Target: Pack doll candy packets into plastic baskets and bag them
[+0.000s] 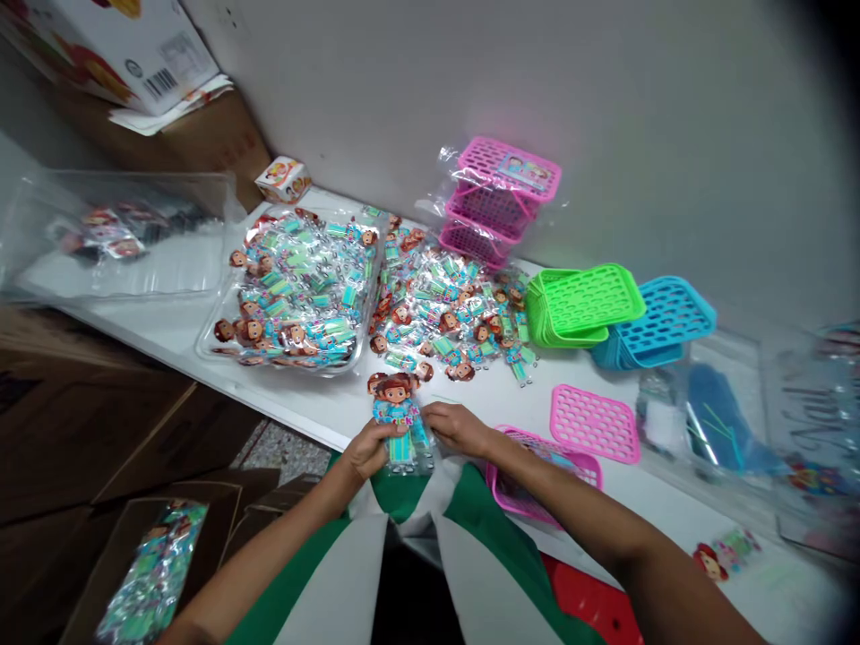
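Observation:
In front of my body, my left hand [368, 450] grips a small stack of clear plastic packets [401, 408] printed with a doll figure in blue, thumb across the front. My right hand [458, 428] has its fingers pinched together at the stack's right edge; the fingertips are partly hidden. Beyond my hands lies a loose pile of similar packets [450, 309]. More of them fill a clear tray [366, 331] to the left. Beside my right forearm stands a pink basket [494, 488] with packets in it, and a pink perforated lid [595, 423] lies flat behind it.
Nested green baskets [584, 300] and blue baskets [665, 322] stand along the wall. Pink baskets [501, 193] in plastic wrap are stacked behind the pile. A clear bin [134, 287] stands at left, cardboard boxes [100, 430] below it. Clear containers [726, 412] stand at right.

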Available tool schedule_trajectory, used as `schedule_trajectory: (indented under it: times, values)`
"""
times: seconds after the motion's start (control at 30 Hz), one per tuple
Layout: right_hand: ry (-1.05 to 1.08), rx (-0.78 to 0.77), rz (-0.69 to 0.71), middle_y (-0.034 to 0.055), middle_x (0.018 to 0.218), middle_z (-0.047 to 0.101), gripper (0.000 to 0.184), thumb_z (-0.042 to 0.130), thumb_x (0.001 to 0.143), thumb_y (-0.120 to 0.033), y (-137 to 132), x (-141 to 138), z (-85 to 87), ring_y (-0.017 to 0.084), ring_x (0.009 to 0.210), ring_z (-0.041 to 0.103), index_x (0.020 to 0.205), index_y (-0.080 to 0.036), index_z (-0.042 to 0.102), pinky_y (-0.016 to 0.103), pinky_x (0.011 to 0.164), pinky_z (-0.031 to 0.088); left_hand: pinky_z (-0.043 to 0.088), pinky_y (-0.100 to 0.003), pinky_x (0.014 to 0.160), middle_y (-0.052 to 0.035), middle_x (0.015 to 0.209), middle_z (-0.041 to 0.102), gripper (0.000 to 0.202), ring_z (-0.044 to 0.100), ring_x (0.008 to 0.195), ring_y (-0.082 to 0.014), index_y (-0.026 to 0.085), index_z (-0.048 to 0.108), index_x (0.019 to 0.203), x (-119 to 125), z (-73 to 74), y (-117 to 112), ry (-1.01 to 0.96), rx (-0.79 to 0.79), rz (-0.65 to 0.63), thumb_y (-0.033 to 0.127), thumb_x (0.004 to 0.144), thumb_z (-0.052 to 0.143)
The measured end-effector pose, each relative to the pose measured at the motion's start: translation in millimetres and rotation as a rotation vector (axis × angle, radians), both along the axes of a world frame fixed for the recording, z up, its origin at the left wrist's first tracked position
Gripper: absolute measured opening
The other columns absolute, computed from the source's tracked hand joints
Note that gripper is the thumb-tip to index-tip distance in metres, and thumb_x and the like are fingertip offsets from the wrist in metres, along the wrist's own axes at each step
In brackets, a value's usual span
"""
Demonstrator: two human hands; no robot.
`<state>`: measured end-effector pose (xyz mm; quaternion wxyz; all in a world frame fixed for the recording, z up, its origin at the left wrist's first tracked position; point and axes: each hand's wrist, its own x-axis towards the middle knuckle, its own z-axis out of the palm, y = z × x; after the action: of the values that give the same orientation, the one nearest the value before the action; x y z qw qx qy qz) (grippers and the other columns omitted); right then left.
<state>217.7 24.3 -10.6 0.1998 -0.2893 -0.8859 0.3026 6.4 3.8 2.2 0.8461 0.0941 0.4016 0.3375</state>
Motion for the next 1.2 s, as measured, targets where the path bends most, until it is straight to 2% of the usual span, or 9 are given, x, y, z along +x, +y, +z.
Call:
schedule_trajectory:
  times: [0.07,0.13,0.23,0.3,0.6,0.8,0.93,1.07,1.2]
  values:
    - [0.069,-0.097,-0.137,0.0078,0.107,0.064,0.029,0.04,0.086,-0.012,9.8,-2.3,-8.4,0.015,0.099,0.06,0.105,-0.018,0.061,0.028,0.085,0.048,0.051,-0.038,0.082,-0.0111,0.089,0.072,0.032,0.068,0.087,-0.0279,0.011,0.068,0.092,-3.9,-0.7,0.8,0.008,0.002,0.004,0.01,0.06,0.073]
    - [-0.015,-0.174,-0.427,0.0088,0.109,0.063,0.03,0.039,0.087,-0.015,29.9,-0.3,-18.4,0.017,0.099,0.06,0.11,-0.017,0.058,0.031,0.087,0.047,0.051,-0.039,0.083,-0.0117,0.092,0.072,0.034,0.067,0.089,-0.0283,0.012,0.068,0.096,-8.1,-0.4,1.8,-0.015,0.002,-0.01,0.011,0.062,0.072]
    - [-0.372,-0.249,-0.888,0.0152,0.12,0.057,0.039,0.046,0.088,-0.027,69.5,4.1,-32.7,0.023,0.101,0.06,0.125,-0.013,0.047,0.034,0.084,0.046,0.05,-0.04,0.085,-0.0122,0.096,0.072,0.038,0.067,0.092,-0.0286,0.011,0.067,0.1,-12.0,2.2,3.2,-0.044,0.005,-0.008,0.01,0.062,0.071]
    - [-0.596,-0.29,-0.996,0.0175,0.119,0.057,0.047,0.052,0.086,-0.029,91.2,5.6,-39.9,0.026,0.102,0.059,0.128,-0.011,0.043,0.033,0.082,0.046,0.05,-0.041,0.086,-0.0123,0.097,0.072,0.041,0.067,0.091,-0.0287,0.01,0.066,0.101,-13.0,3.8,3.9,-0.034,0.005,0.004,0.009,0.061,0.072]
    - [-0.752,-0.377,-0.862,0.0081,0.096,0.069,0.02,0.047,0.084,-0.022,99.9,23.2,-46.2,0.023,0.092,0.063,0.095,-0.021,0.063,0.028,0.071,0.044,0.051,-0.041,0.084,-0.012,0.088,0.072,0.037,0.069,0.082,-0.0273,0.008,0.067,0.093,-16.7,2.7,4.9,0.03,-0.04,0.011,0.006,0.056,0.072]
    - [-0.558,-0.469,-1.023,0.0125,0.098,0.068,0.04,0.053,0.081,-0.031,105.3,16.4,-54.0,0.024,0.087,0.064,0.118,-0.016,0.052,0.028,0.068,0.044,0.053,-0.041,0.079,-0.01,0.081,0.073,0.032,0.069,0.072,-0.0248,0.009,0.067,0.088,-14.9,2.6,3.2,0.048,-0.052,0.021,0.006,0.056,0.071]
    - [-0.46,-0.524,-1.022,0.0071,0.086,0.07,0.03,0.056,0.077,-0.029,106.3,15.0,-59.9,0.019,0.075,0.064,0.103,-0.017,0.06,0.024,0.063,0.043,0.052,-0.04,0.082,-0.0113,0.087,0.072,0.034,0.069,0.082,-0.0272,0.009,0.067,0.091,-17.4,5.9,0.1,0.028,-0.042,0.03,0.008,0.057,0.07]
    - [-0.36,-0.475,-0.975,0.0007,0.077,0.068,0.025,0.046,0.08,-0.023,87.6,32.8,-49.0,0.015,0.071,0.062,0.097,-0.019,0.063,0.022,0.066,0.043,0.052,-0.039,0.082,-0.0103,0.084,0.072,0.036,0.068,0.084,-0.0272,0.009,0.067,0.092,-21.6,7.1,-1.5,0.039,-0.055,0.055,0.008,0.056,0.071]
    - [-0.056,-0.37,-0.75,-0.0009,0.075,0.067,0.025,0.043,0.08,-0.021,49.9,33.4,-22.9,0.013,0.065,0.058,0.091,-0.019,0.065,0.022,0.065,0.044,0.052,-0.039,0.081,-0.0096,0.084,0.072,0.038,0.068,0.082,-0.027,0.01,0.066,0.094,-16.5,5.4,0.8,0.037,-0.035,0.036,0.01,0.057,0.073]
